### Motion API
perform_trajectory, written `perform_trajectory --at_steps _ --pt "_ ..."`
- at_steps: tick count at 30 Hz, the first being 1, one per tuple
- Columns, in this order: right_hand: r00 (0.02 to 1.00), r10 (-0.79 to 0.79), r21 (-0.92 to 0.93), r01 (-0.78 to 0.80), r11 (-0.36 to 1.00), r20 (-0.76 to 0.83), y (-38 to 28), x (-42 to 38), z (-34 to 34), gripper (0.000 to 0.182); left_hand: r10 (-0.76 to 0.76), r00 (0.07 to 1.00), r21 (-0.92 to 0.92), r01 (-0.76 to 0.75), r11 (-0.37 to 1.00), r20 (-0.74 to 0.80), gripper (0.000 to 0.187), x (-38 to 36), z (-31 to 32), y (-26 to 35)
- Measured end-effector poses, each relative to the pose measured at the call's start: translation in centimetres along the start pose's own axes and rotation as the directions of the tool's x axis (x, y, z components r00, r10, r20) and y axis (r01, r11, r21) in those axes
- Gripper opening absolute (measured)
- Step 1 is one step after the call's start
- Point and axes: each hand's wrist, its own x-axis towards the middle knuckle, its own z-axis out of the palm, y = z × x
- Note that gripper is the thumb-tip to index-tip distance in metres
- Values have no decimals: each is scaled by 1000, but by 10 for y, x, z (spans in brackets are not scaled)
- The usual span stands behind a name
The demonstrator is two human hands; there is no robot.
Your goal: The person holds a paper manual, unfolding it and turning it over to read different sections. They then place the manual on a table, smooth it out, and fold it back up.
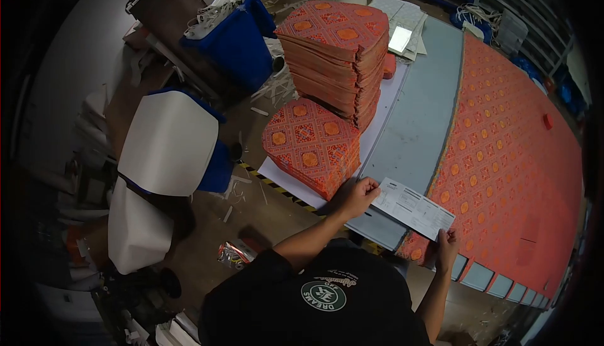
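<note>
A printed white paper slip (413,209) is stretched between my two hands over the near edge of the grey table (409,132). My left hand (362,196) pinches its left end, fingers closed. At its lower right corner my right hand (447,245) grips the paper between thumb and fingers. Beyond my left hand sits a short stack of red patterned fabric pieces (311,138), with a much taller stack (336,50) behind it. Red patterned fabric (491,157) covers the table to the right of the slip.
Blue bins (236,50) with white scraps stand at the upper left. White curved panels (168,141) lie left of the table. Papers and a bright-screened device (400,39) rest at the table's far end. A small red object (548,121) lies on the fabric.
</note>
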Motion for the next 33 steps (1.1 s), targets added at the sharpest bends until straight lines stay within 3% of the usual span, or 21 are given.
perform_trajectory --at_steps 15,19,20,23,25,33 --pt "1000 15 -1 -15 1000 -17 -6 0 6 9 -16 1000 -15 15 1000 -15 7 2 1 -1" --pt "997 35 -313 -54 948 -66 -2 2 -6 14 -18 999 163 26 986 -51 6 1 2 12" --pt "998 10 -157 -20 987 -63 -6 0 2 14 -39 998 161 48 986 -58 7 -4 7 21" --pt "995 62 -197 -76 978 -74 2 0 -4 14 -16 998 140 24 990 -60 8 2 7 19" --pt "998 51 15 -51 999 -36 1 3 2 14 -28 999 136 33 990 -42 8 3 5 17" --pt "998 69 35 -68 997 -16 2 4 0 14 -15 999 103 19 994 -46 10 3 3 10"
